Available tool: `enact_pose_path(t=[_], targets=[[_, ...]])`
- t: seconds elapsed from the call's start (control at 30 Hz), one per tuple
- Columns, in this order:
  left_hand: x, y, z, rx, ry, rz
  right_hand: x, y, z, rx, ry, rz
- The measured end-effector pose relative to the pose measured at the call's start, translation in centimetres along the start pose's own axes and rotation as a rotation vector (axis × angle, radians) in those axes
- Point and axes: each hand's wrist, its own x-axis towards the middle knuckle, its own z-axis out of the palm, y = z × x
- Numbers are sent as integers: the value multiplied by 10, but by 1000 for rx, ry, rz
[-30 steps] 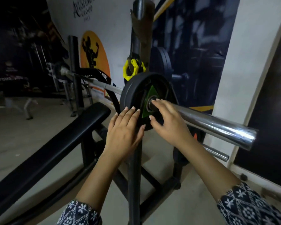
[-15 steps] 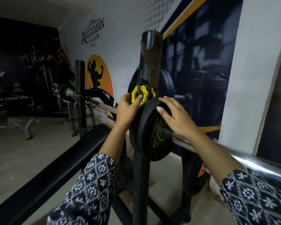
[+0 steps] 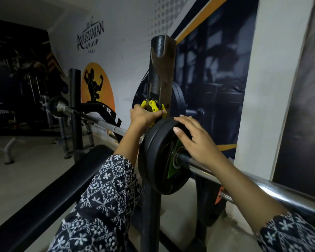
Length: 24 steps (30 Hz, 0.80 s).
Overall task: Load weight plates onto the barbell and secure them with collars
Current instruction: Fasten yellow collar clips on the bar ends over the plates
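Now a painted wall point(image 3: 127, 51) is seen at the back, and a long black bench point(image 3: 49, 186) is laid low on the left. A dark post point(image 3: 160, 73) of the rack is stood up in the middle. The bar point(image 3: 273, 190) is laid across the rack, and its shiny free end runs out to the right and toward the camera. A black plate point(image 3: 153, 160) is already pushed on the bar, close by the post.

The right hand point(image 3: 195, 142) is laid flat on the outer face of the plate, with fingers straight and nothing gripped. The left hand point(image 3: 142, 116) is curled round the yellow collar point(image 3: 153, 107), which is kept on the post just above the plate and on its far side.

So the collar is held by the nearer hand, the left one. It is judged that the collar must next be pulled off, carried over the plate to the free end, and slid along the bar until the plate is touched. The right hand and arm are laid over that part of the bar, so they may have to be moved first.
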Motion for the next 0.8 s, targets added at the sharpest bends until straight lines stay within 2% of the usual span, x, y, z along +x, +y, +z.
enact_pose_path(t=[0.37,0.6,0.7,0.8], targets=[[-23,22,-48,-40,159,175,-1,-2,-1,91,-8,19],[-118,41,-48,27,108,314,-18,-26,-33,587,154,148],[-171,49,-27,82,79,328,-38,-39,-65,683,88,185],[-223,61,2,96,87,318,-67,-41,-98,612,-27,260]])
